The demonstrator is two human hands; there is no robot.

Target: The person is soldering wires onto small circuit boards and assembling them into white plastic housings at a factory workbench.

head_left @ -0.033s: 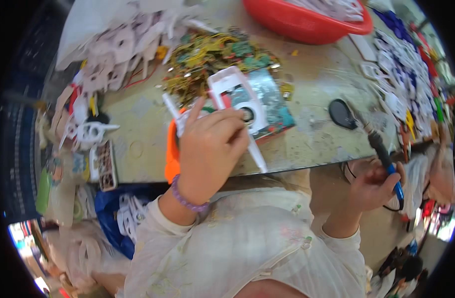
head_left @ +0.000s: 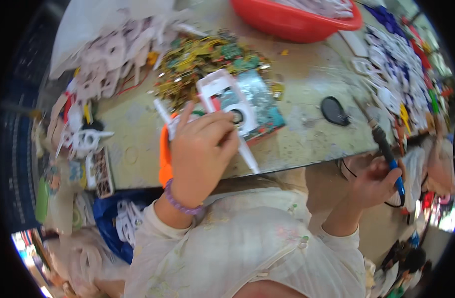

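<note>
My right hand [head_left: 374,184] is wrapped round the blue handle of a soldering iron [head_left: 385,149], its tip pointing up and away over the bench edge. Left of centre, my left hand [head_left: 202,146] is closed at the lower left of a white plastic casing [head_left: 218,79] with a round opening; one finger sticks up. Its fingertips meet beside the opening, and the palm side is hidden. Beneath the casing lies a teal, printed flat pad [head_left: 264,99]. An orange object [head_left: 165,159] shows partly under my left hand. A white strip [head_left: 248,158] slants out from below the casing toward me.
Behind the casing is a heap of small circuit boards with yellow wires [head_left: 207,54]. A red basin [head_left: 297,25] of white parts stands farther back. White plastic parts pile up at left [head_left: 113,59] and right [head_left: 391,64]. A black oval piece [head_left: 334,110] lies near the iron.
The bench and its things sit slightly farther left in the picture. My left hand has shifted slightly left with the casing; my right hand still grips the iron.
</note>
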